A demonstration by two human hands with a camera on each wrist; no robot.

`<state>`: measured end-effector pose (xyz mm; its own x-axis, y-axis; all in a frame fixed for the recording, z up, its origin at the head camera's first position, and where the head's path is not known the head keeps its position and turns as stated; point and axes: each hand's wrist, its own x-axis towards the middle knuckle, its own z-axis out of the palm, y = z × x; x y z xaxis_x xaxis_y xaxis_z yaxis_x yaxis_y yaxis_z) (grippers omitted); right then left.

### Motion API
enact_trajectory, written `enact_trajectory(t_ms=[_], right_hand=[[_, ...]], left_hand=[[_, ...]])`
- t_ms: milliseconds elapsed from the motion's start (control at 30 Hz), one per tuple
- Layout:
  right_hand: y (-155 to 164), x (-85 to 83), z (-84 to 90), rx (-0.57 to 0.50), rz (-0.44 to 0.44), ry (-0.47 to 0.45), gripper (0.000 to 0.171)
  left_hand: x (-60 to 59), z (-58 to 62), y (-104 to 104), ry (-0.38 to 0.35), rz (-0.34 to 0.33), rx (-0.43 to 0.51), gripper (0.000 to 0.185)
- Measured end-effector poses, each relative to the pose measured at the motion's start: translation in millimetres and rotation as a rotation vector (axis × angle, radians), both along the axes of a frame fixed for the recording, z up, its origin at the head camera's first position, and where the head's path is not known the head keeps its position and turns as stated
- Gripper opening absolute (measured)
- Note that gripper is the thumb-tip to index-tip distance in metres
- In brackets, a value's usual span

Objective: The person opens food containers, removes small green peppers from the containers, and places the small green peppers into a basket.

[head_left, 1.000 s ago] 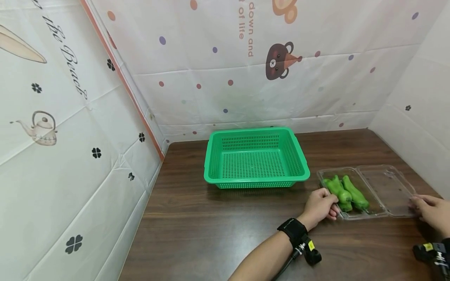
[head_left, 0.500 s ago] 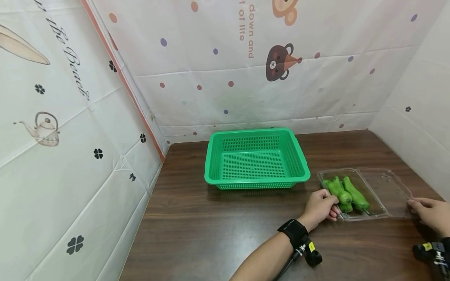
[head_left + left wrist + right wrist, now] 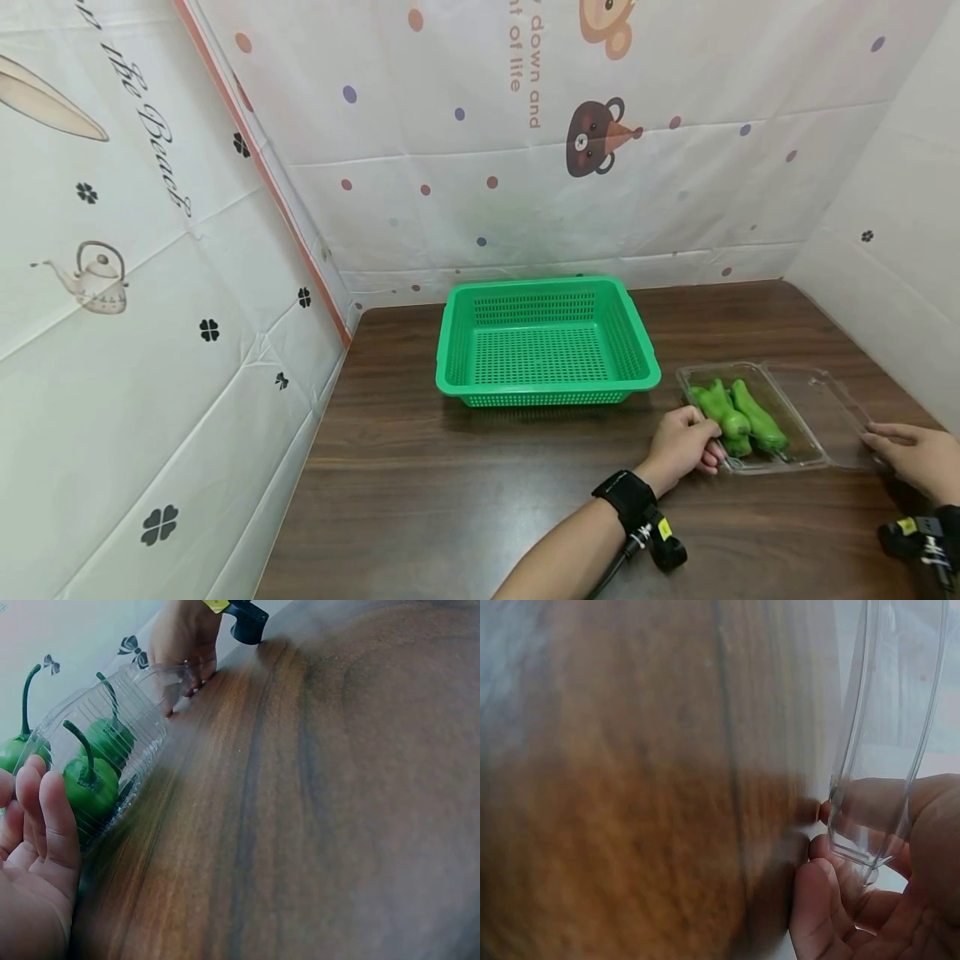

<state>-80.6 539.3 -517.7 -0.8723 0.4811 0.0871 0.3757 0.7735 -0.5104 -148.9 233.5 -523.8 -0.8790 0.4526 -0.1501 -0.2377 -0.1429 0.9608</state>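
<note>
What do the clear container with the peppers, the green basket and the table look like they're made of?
Clear container: thin glossy transparent plastic; peppers and fingers show through it.
Green basket: moulded plastic, semi-gloss, with a perforated grid.
Table: dark wood grain, smooth with a slight sheen; possibly laminate.

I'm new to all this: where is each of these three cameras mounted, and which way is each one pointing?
Head: worn on the head, looking forward and down at the table, green basket and clear box; both forearms show.
Left wrist: low by the left hand, looking across the box at the peppers; the right hand shows beyond.
Right wrist: at the right hand, looking at the fingers pinching the box's open lid.
All three share the clear box.
</note>
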Motion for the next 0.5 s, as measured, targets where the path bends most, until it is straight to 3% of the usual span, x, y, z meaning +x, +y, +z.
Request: enact_trajectory(t_ms=[200, 500], right_hand=[[-0.4, 0.4, -1.7, 0.033, 0.024, 0.021, 0.038], [2.7, -1.7, -5.0, 0.039, 0.044, -0.027, 0.041]], left_hand=[[0.6, -0.9, -0.3, 0.000, 0.001, -0.004, 0.023], [0.2, -4.9, -0.6, -0.004, 0.002, -0.009, 0.022]])
